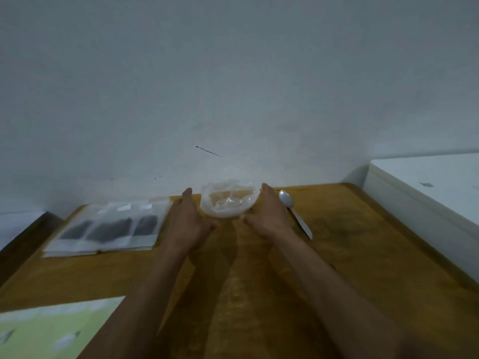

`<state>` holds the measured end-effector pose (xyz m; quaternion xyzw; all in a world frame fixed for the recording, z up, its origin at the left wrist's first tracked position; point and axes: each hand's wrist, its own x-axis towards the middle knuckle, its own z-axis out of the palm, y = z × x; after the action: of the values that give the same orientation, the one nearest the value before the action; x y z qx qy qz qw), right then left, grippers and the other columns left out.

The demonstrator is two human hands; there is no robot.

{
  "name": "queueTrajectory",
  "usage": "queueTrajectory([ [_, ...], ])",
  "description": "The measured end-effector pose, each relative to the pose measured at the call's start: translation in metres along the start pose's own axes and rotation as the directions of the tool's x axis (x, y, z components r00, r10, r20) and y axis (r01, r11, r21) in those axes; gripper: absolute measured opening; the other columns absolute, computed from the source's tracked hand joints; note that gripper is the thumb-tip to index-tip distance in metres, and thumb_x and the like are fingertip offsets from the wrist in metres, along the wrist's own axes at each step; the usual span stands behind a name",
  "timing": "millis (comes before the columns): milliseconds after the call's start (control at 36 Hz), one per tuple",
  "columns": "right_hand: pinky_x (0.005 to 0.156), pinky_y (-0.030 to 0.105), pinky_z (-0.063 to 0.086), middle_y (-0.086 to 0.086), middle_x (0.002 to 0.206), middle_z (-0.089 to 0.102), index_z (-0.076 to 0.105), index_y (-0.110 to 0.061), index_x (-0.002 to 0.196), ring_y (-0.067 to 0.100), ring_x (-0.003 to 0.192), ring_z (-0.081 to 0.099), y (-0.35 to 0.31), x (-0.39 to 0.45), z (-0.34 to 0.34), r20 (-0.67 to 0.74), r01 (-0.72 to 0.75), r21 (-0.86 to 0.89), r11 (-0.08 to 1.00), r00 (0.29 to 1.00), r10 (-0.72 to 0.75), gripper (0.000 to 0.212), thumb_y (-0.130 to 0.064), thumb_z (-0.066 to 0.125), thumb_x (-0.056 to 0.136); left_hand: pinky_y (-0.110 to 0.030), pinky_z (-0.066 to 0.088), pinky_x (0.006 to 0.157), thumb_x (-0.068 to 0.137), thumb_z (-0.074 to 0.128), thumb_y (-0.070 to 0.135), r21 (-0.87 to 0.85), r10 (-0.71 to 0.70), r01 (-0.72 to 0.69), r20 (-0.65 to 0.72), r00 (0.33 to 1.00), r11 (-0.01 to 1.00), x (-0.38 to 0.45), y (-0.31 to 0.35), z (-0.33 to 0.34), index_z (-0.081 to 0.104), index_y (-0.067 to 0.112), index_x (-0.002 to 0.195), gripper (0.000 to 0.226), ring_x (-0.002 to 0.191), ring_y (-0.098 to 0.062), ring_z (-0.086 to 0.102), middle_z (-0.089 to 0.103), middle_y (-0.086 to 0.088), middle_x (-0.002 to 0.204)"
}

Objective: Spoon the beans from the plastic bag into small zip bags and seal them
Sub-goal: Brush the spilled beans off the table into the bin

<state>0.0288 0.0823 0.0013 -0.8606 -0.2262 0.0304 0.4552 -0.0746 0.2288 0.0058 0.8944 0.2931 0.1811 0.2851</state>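
Fingers [187, 194] straight, you're flanking the bag [229, 200] between both hands; squeezing it risks spilling beans.

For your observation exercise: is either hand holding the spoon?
No: the spoon lies on the table, right of the open right hand.

Plastic bag [229, 200] contents too blurred to make out. Green sheet [51, 330], near-left of the bag, is cut off by frame's edges. Zip bags [111, 226] left of it: dark fill unresolvable.
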Motion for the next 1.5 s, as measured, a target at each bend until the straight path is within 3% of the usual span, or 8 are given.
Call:
queueTrajectory([
  [111, 0.107, 0.041, 0.047, 0.008, 0.150, 0.045, 0.012, -0.016, 0.158, 0.027, 0.137, 0.045, 0.010, 0.028, 0.020, 0.051, -0.071, 0.053, 0.996, 0.996, 0.069, 0.122, -0.014, 0.088, 0.063, -0.036, 0.045, 0.096, 0.072, 0.087, 0.016, -0.061, 0.039, -0.037, 0.035, 0.999, 0.997, 0.020, 0.001, 0.008, 0.029, 0.010, 0.151, 0.098, 0.129, -0.033, 0.050, 0.052, -0.014, 0.144],
  [417, 0.090, 0.028, 0.048, 0.008, 0.134, 0.052, 0.045, -0.014, 0.140, 0.024, 0.124, 0.051, 0.020, 0.019, 0.019, -0.056, -0.089, 0.112, 0.990, 0.994, 0.096, 0.077, -0.013, 0.086, 0.075, -0.045, 0.057, 0.090, 0.082, 0.079, 0.019, -0.082, 0.111, -0.114, -0.046, 0.993, 0.990, 0.001, 0.003, 0.007, 0.049, 0.016, 0.133, 0.059, 0.111, -0.029, 0.063, 0.062, -0.011, 0.131],
  [639, 0.101, 0.023, 0.039, 0.009, 0.152, 0.031, 0.026, -0.019, 0.155, 0.026, 0.136, 0.041, 0.012, -0.027, -0.026, -0.065, -0.073, 0.174, 0.982, 0.994, 0.086, 0.112, -0.015, 0.093, 0.065, -0.039, 0.055, 0.079, 0.089, 0.072, 0.011, -0.149, 0.166, -0.180, -0.102, 0.981, 0.972, -0.047, 0.022, -0.016, 0.060, 0.014, 0.114, 0.028, 0.092, -0.022, 0.065, 0.067, -0.008, 0.116],
  [722, 0.102, 0.041, 0.052, 0.006, 0.138, 0.052, 0.047, -0.018, 0.142, 0.025, 0.123, 0.056, 0.012, -0.049, -0.047, -0.073, -0.050, 0.171, 0.984, 0.995, 0.063, 0.100, -0.023, 0.098, 0.056, -0.034, 0.050, 0.079, 0.090, 0.070, 0.011, -0.171, 0.188, -0.202, -0.096, 0.977, 0.964, -0.067, 0.033, -0.024, 0.060, 0.015, 0.113, 0.025, 0.093, -0.018, 0.061, 0.065, -0.005, 0.118],
  [889, 0.083, 0.040, 0.058, -0.002, 0.106, 0.068, 0.060, -0.020, 0.107, 0.019, 0.094, 0.066, 0.025, -0.112, -0.100, -0.254, -0.015, 0.206, 0.978, 0.965, 0.069, 0.052, -0.027, 0.092, 0.066, -0.030, 0.043, 0.076, 0.092, 0.069, 0.013, -0.204, 0.256, -0.266, -0.072, 0.964, 0.942, -0.109, 0.075, -0.027, 0.059, 0.011, 0.116, 0.026, 0.092, -0.014, 0.057, 0.062, -0.001, 0.109],
  [1056, 0.089, 0.031, 0.053, -0.005, 0.114, 0.059, 0.063, -0.025, 0.114, 0.013, 0.102, 0.059, 0.052, -0.195, -0.165, -0.512, -0.059, 0.130, 0.990, 0.851, 0.118, 0.045, -0.038, 0.083, 0.076, -0.032, 0.047, 0.089, 0.088, 0.073, 0.014, -0.260, 0.392, -0.384, -0.024, 0.920, 0.886, -0.164, 0.135, -0.003, 0.062, 0.011, 0.117, 0.031, 0.106, -0.020, 0.062, 0.066, -0.004, 0.114],
  [1306, 0.069, 0.011, 0.052, -0.003, 0.114, 0.062, 0.060, -0.032, 0.110, 0.010, 0.097, 0.064, 0.122, -0.339, -0.252, -0.753, -0.150, 0.212, 0.966, 0.605, 0.259, 0.041, -0.024, 0.083, 0.077, -0.015, 0.032, 0.076, 0.088, 0.071, 0.015, -0.412, 0.618, -0.516, 0.165, 0.769, 0.751, -0.276, 0.226, 0.071, 0.060, 0.015, 0.119, 0.033, 0.096, -0.012, 0.054, 0.057, 0.005, 0.105],
  [1500, 0.085, 0.034, 0.058, -0.001, 0.114, 0.064, 0.059, -0.031, 0.110, 0.016, 0.099, 0.064, 0.188, -0.435, -0.264, -0.807, -0.338, 0.324, 0.884, 0.389, 0.444, 0.043, -0.025, 0.081, 0.074, -0.021, 0.052, 0.074, 0.088, 0.066, 0.012, -0.478, 0.697, -0.516, 0.382, 0.607, 0.711, -0.359, 0.245, 0.150, 0.057, 0.020, 0.123, 0.037, 0.094, -0.015, 0.063, 0.065, 0.003, 0.109],
])
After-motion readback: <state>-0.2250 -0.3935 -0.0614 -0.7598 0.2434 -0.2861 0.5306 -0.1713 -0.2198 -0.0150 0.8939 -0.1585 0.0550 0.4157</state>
